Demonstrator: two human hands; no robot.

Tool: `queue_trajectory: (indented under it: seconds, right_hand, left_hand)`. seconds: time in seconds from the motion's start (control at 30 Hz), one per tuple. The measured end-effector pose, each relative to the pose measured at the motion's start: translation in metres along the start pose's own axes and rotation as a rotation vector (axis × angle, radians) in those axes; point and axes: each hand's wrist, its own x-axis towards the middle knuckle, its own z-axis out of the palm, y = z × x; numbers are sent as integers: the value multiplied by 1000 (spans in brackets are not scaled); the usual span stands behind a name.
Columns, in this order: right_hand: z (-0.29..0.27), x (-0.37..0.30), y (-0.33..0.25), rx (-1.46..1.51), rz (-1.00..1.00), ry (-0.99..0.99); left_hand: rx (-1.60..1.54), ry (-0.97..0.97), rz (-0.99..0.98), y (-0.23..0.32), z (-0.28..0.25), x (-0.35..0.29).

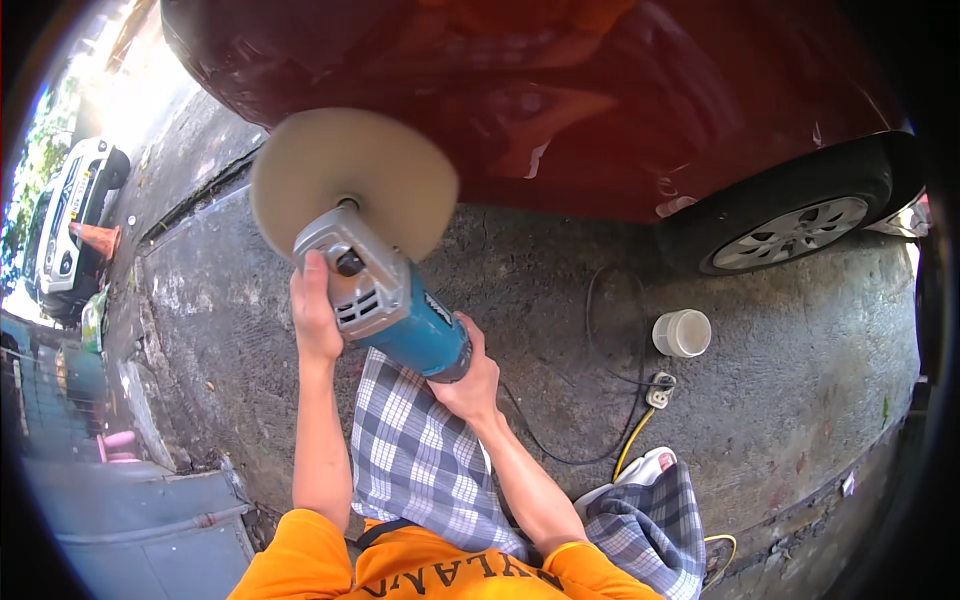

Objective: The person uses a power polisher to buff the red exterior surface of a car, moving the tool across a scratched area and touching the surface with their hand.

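Observation:
Both my hands hold a teal and silver power polisher (385,300) with a large round cream pad (350,165). My left hand (316,310) grips the side of its silver head, thumb lying along the metal. Around the rear handle, my right hand (470,380) is closed. The pad overlaps the lower edge of a glossy dark red car body (560,110); whether it presses on the paint I cannot tell. Its rim looks smeared, as if spinning. A black cord (545,455) trails from near the handle to the right.
A white power outlet (660,390) on a yellow cord (632,445) lies on the concrete, beside a white tub (682,333). The car's wheel (790,235) is at right. An orange cone (97,238) and a parked white vehicle (75,215) stand far left. Grey metal sheeting (150,530) is lower left.

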Motion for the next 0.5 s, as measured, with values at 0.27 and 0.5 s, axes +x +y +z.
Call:
queue_trajectory:
  seconds: [0.27, 0.5]
  right_hand:
    - [-36, 9, 4, -279, 41, -114]
    - [-149, -7, 13, -271, -16, 194]
  left_hand:
    - [-409, 232, -183, -65, -2, -17]
    - [-235, 19, -130, -22, 113, -52]
